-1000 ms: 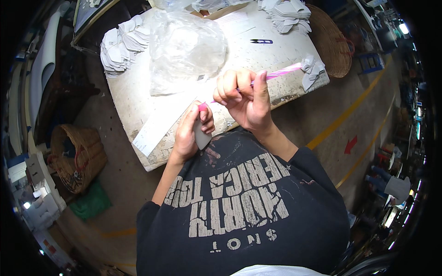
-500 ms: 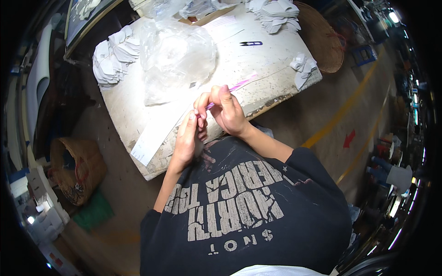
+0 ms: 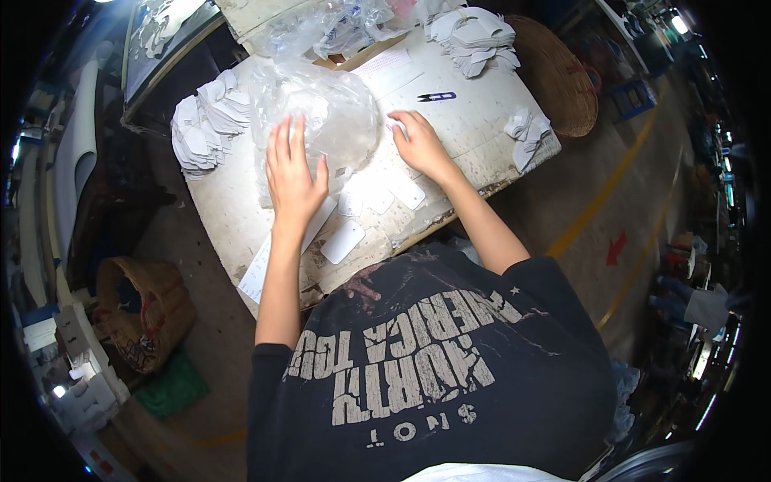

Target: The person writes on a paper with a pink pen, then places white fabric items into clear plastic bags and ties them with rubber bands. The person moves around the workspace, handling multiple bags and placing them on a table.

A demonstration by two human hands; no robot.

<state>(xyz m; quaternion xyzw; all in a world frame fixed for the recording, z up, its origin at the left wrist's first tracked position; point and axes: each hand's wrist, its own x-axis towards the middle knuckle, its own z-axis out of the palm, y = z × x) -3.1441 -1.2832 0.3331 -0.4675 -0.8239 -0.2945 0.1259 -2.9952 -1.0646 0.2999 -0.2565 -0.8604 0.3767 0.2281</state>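
My left hand [image 3: 295, 175] lies with fingers stretched out over the near left part of a clear plastic bag [image 3: 345, 132]; whether it presses the bag cannot be told. To the bag's right, my right hand [image 3: 419, 146] is held with loosely bent fingers apart and nothing visible in them. Between my forearms several white cards lie scattered on the worn white table [image 3: 217, 210], one rounded card [image 3: 344, 242] nearest me and another card [image 3: 407, 189] below my right hand. A long white paper strip [image 3: 259, 269] runs partly beneath my left forearm.
Purple-handled thread snips [image 3: 436, 96] lie beyond my right hand. Stacks of white cut pieces sit at left [image 3: 210, 124], far right [image 3: 472, 40] and the right corner [image 3: 527, 135]. Crumpled plastic [image 3: 329, 28] lies at the back. Wicker baskets stand right [image 3: 554, 76] and left [image 3: 148, 313].
My hands, earlier together at the near edge with a pink-purple strip at the fingers, have moved apart and farther over the table. White cards now lie there; the strip is no longer seen.
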